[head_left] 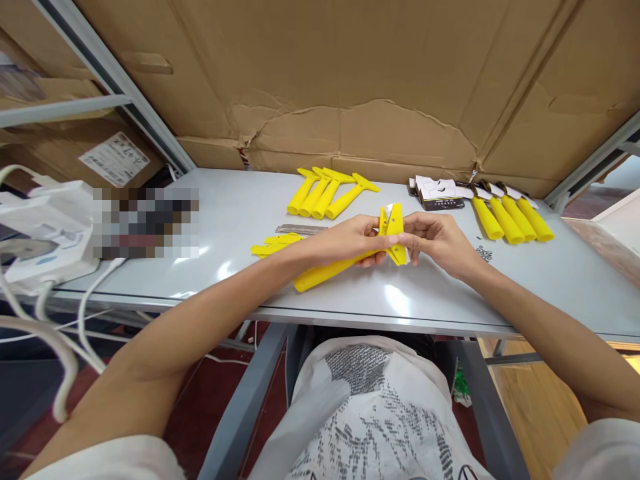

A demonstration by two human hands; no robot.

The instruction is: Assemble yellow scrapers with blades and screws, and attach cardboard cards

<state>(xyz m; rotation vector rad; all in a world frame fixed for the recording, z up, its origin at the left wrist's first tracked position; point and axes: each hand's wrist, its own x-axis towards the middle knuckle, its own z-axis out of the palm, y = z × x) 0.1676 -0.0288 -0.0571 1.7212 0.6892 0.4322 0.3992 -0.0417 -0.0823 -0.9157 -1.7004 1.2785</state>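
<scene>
Flattened cardboard lines the back of a grey desk, walling it off so parts stay on the surface. At the left edge a white machine trails cables off the desk. Along the back lies a fan of bare yellow scrapers, and to the right a row of carded scrapers with printed cards beside them, seemingly sorted apart by stage. Near the middle, loose yellow head pieces and a metal strip lie within easy reach. Just above the desk's front centre, the left hand grips a scraper by the neck, its handle pointing back toward the person, which steadies it. The right hand meets it at the head, fingers pinching the yellow head and a pale blade or cover there.
</scene>
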